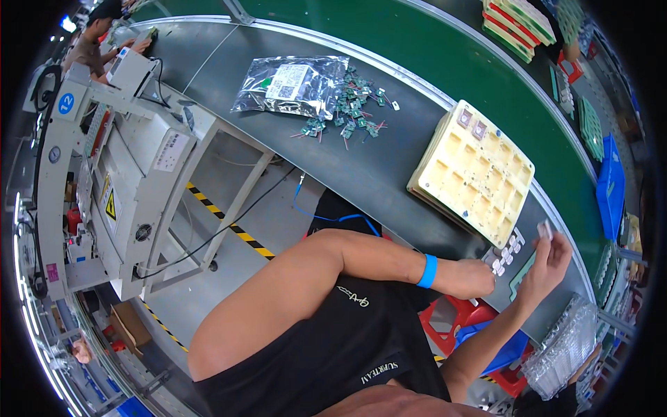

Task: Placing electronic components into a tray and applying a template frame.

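White machine (149, 181) at left, yellow warning triangle (110, 204) on its side. Co-worker (87, 50) beyond it, upper left. Yellow-black tape (250, 241) on floor (229, 278). Carton (130, 324) lower left. Green belt (417, 52) along the far side of the bench (368, 174); red-and-cream stack (515, 29) past it, top right. Blue tray (611, 187) far right. Bubble wrap (561, 347) lower right, near red stool (443, 321) and blue bin (506, 351); whether stool and bin touch unclear.

White pieces (510, 253), cream tray (479, 182)
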Tool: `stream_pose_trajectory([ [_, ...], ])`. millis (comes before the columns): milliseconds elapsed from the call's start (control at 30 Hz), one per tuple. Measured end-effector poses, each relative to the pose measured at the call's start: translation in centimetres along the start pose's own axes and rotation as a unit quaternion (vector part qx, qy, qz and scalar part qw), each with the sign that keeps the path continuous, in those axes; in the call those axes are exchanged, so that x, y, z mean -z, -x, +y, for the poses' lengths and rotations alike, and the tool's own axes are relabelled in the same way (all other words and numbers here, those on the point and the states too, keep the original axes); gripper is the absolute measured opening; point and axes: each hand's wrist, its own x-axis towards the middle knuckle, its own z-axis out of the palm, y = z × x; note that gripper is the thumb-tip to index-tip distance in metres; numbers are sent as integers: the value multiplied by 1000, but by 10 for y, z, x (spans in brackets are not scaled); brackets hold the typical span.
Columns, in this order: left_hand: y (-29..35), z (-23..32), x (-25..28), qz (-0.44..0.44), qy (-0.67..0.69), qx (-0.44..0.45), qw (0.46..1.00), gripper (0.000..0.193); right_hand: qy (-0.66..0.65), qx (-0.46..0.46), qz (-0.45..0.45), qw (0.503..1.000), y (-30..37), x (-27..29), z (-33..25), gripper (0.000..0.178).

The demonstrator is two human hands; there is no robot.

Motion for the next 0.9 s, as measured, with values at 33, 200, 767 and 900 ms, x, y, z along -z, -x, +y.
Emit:
stream_pose_trajectory([
  [33,0,0,-1,-6,-3,10,1000,8,-5,5,6,1000,-8,-6,-9,24],
  [200,11,-3,22,12,20,55,998,12,-9,37,-67,997,-48,-50,-27,22],
  [767,0,-91,212,261,-200,179,927,16,216,139,-201,945,-93,-130,-27,20],
  [900,-6,-120,202,217,-217,203,930,15,223,38,-259,939,-97,-126,-34,25],
])
